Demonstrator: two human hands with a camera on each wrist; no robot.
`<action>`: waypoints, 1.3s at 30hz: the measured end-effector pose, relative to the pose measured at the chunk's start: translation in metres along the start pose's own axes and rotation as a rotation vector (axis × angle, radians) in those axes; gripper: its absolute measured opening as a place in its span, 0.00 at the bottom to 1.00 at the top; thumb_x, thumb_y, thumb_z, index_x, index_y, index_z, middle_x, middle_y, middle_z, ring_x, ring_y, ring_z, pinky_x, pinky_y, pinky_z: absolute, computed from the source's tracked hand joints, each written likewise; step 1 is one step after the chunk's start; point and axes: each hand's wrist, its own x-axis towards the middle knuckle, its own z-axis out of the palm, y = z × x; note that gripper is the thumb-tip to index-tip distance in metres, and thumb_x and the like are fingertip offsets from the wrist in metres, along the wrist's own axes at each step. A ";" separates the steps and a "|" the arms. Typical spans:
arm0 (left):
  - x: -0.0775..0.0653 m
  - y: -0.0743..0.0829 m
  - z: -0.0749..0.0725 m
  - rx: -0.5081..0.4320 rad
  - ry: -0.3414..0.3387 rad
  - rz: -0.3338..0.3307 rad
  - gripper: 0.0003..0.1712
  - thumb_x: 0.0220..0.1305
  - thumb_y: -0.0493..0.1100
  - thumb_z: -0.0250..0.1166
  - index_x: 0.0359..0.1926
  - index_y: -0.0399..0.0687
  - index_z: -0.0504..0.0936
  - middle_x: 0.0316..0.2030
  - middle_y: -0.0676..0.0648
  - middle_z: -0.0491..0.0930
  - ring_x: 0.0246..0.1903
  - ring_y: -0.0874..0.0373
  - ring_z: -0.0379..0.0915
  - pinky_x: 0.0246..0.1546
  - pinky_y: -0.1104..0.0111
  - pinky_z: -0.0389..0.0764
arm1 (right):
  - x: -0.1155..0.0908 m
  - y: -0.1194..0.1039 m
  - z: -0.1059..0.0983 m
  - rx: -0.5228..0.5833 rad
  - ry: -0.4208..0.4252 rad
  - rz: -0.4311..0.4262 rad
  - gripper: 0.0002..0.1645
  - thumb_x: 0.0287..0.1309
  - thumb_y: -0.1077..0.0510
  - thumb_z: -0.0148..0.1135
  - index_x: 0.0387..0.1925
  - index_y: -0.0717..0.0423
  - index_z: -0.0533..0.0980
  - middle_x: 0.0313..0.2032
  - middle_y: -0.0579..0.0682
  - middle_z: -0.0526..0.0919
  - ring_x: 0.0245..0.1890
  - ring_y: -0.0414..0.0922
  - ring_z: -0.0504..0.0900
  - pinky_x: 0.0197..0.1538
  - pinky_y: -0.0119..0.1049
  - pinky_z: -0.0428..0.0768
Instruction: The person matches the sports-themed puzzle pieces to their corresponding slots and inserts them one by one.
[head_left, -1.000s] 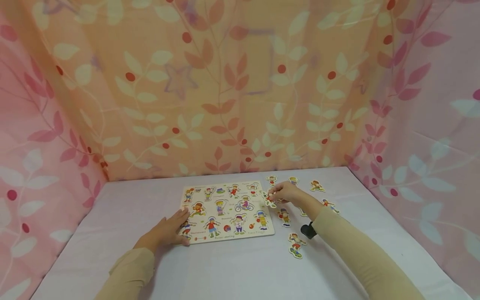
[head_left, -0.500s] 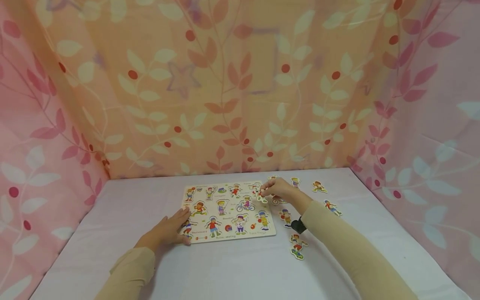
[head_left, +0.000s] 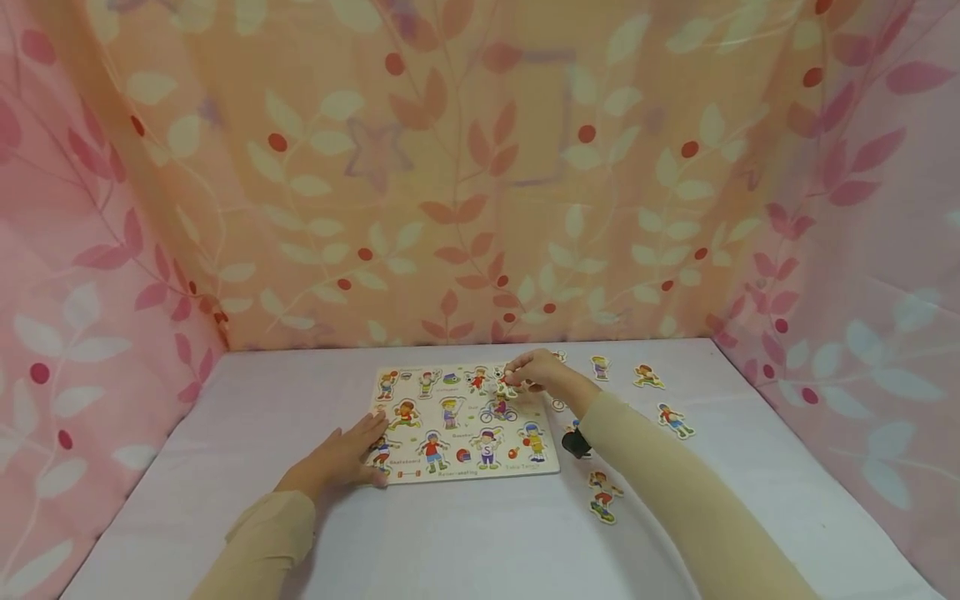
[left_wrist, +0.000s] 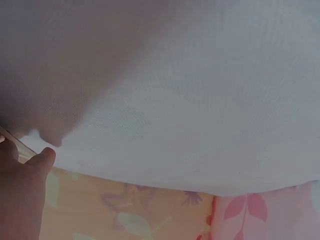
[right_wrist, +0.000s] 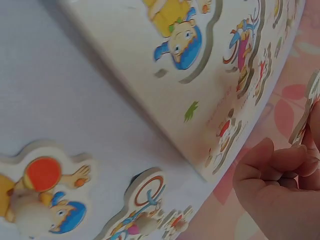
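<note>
A wooden puzzle board (head_left: 468,479), with recesses printed with sports figures, lies on the white cloth. My left hand (head_left: 341,454) rests on its left edge, fingers extended and thumb near the front corner; the left wrist view catches only part of this hand (left_wrist: 22,185). Over the board's back right part, my right hand (head_left: 546,372) pinches a puzzle piece (head_left: 507,384) showing a figure in red with a ball. Edge-on in the right wrist view, the puzzle piece (right_wrist: 305,112) is raised above the board; fingers partly cover it.
Right of the board lie several loose knobbed pieces: a skateboarder (head_left: 603,497), a figure in blue and red (head_left: 674,421), a runner (head_left: 648,377), a golfer (head_left: 600,367), a table-tennis player (right_wrist: 47,187) and a cyclist (right_wrist: 142,215). Floral curtains (head_left: 420,208) hang around the table.
My right hand has carried the red figure piece leftward from beside the board to above its back right part. My left hand stays on the board's left edge.
</note>
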 end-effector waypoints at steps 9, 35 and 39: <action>-0.002 0.001 -0.001 0.007 0.014 0.030 0.61 0.47 0.61 0.74 0.73 0.34 0.55 0.74 0.35 0.47 0.73 0.38 0.40 0.66 0.35 0.43 | 0.011 -0.007 0.011 0.012 -0.025 0.009 0.11 0.58 0.64 0.66 0.43 0.62 0.81 0.31 0.48 0.83 0.31 0.47 0.71 0.36 0.37 0.76; -0.001 0.001 -0.001 -0.010 0.000 -0.002 0.61 0.46 0.61 0.74 0.73 0.37 0.56 0.75 0.38 0.46 0.74 0.41 0.38 0.67 0.37 0.41 | 0.045 -0.003 0.044 0.020 0.017 0.049 0.05 0.53 0.70 0.68 0.34 0.64 0.81 0.22 0.48 0.77 0.14 0.38 0.66 0.18 0.28 0.65; -0.001 0.001 0.000 -0.021 0.015 0.019 0.61 0.46 0.61 0.74 0.73 0.36 0.56 0.75 0.38 0.46 0.74 0.41 0.38 0.67 0.36 0.41 | 0.046 -0.004 0.049 0.017 0.025 0.049 0.06 0.55 0.70 0.66 0.36 0.66 0.80 0.27 0.50 0.80 0.21 0.40 0.72 0.23 0.27 0.71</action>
